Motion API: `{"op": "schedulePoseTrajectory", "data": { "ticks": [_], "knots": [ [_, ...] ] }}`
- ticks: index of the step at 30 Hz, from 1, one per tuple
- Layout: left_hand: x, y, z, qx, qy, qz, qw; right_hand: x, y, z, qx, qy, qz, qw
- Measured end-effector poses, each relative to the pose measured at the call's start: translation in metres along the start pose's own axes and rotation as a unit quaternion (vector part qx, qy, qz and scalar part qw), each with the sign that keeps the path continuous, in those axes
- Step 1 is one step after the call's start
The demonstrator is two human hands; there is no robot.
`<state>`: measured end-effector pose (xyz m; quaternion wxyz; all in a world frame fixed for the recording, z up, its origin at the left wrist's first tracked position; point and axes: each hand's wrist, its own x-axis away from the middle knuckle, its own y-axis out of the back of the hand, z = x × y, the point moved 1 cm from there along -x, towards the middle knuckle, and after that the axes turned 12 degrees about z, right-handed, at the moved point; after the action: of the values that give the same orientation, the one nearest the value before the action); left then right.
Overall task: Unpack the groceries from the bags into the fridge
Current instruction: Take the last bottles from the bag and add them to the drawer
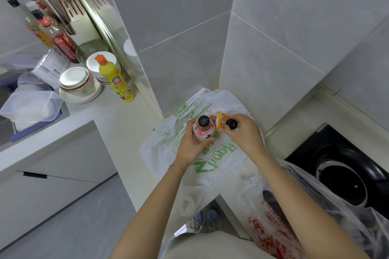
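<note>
A white plastic bag with green print (210,160) lies flattened on the pale counter in the corner. Above it my left hand (189,147) grips a pink drink bottle (203,129) with a black cap. My right hand (244,134) holds an orange drink bottle (221,122) near its black cap, right beside the pink one. A second, clear bag with red print (273,231) sits at the counter's near edge under my right forearm, something dark inside it. The fridge is not in view.
A black gas hob (345,172) lies to the right of the bags. On the left counter stand a yellow detergent bottle (114,80), stacked bowls (75,84), sauce bottles (61,42) and a clear plastic box (31,109). Tiled walls close the corner behind.
</note>
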<state>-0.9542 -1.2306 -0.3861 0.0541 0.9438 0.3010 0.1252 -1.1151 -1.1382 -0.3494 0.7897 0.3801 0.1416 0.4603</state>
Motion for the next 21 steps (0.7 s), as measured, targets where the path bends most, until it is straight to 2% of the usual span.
{"op": "schedulePoseTrajectory", "data": {
  "ticks": [6,14,18,21],
  "knots": [
    [0.0,0.003,0.0,-0.01,0.0,0.023,1.0,-0.01,0.016,0.008,0.015,0.052,0.004,0.998],
    [-0.002,0.001,0.004,-0.012,0.006,0.017,1.0,0.011,0.026,-0.004,0.011,0.015,0.018,1.0],
    [-0.004,0.002,0.006,-0.067,-0.009,-0.007,0.998,0.029,0.027,-0.003,-0.022,0.018,-0.012,1.0],
    [-0.006,0.001,0.008,-0.126,0.011,-0.042,0.991,0.038,0.022,-0.005,-0.043,0.032,0.004,0.999]
  ]
}}
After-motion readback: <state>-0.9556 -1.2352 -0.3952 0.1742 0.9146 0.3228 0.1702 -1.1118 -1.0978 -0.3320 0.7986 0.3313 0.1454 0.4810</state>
